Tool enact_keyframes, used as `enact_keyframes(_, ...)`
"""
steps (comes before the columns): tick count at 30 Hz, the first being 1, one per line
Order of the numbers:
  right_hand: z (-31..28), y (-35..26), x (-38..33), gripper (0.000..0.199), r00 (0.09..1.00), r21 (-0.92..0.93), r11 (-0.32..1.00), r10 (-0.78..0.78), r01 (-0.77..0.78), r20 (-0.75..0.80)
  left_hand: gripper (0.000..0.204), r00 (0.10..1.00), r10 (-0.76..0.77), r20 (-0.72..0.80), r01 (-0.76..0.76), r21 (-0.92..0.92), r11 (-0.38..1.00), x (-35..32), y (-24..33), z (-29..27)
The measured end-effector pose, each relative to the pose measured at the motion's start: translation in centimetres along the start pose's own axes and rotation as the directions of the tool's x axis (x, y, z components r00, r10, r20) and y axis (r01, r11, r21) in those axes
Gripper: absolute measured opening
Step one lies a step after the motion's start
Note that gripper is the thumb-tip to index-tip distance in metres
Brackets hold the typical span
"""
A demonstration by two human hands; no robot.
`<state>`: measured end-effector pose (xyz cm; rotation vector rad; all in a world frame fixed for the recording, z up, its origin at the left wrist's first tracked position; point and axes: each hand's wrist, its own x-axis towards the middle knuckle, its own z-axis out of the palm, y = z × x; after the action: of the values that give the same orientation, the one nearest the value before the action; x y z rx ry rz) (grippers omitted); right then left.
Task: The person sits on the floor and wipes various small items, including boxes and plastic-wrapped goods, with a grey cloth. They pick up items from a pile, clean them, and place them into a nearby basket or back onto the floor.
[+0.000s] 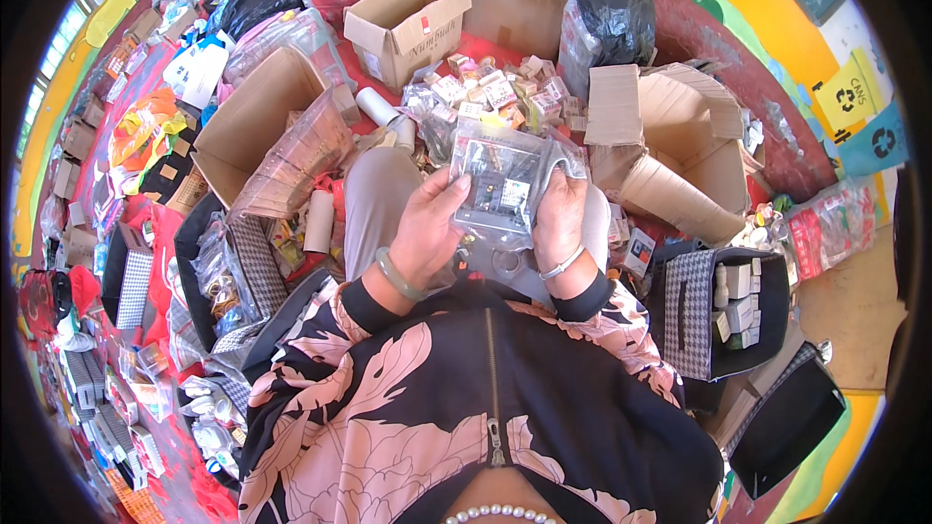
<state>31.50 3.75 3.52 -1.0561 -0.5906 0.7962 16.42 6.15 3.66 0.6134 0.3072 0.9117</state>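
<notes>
Above my lap, a clear plastic bag point(497, 179) is held up between both hands. Inside it lie dark, flat pieces and a small white label, too small to name. My left hand point(429, 225) grips its left edge with the thumb on the front. On the other side my right hand point(560, 218) holds the right edge, where the plastic bunches up grey near the fingers. Just beyond the bag spreads a heap of small boxes point(500, 92), mostly white and tan, some in clear wrapping.
Open cardboard boxes stand at the left point(260, 111), far side point(408, 24) and right point(670, 135). A black plastic bag point(607, 0) rises at the back. A checked fabric bin point(689, 315) at the right holds small boxes. White tubes point(318, 223) lie near my left knee.
</notes>
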Motion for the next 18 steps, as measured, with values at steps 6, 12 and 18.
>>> enact_keyframes(6, -0.8, -0.1, 1.4, 0.025, 0.978, 0.11, 0.988, 0.123, -0.106, -0.167, 0.021, 0.998, 0.042, -0.038, -0.044, -0.057, 0.997, -0.1, -0.6, -0.6)
enact_keyframes(12, -5.3, -3.4, 4.7, 0.029, 0.975, 0.095, 0.975, 0.188, -0.199, 0.115, 0.023, 0.987, 0.105, -0.12, -0.106, -0.003, 0.994, -0.6, 2.0, -1.5)
enact_keyframes(18, -2.0, 0.5, 1.6, 0.02, 0.924, 0.037, 0.977, 0.184, -0.208, 0.334, 0.024, 0.999, 0.006, -0.04, -0.002, 0.088, 0.996, -1.0, 1.5, -2.0)
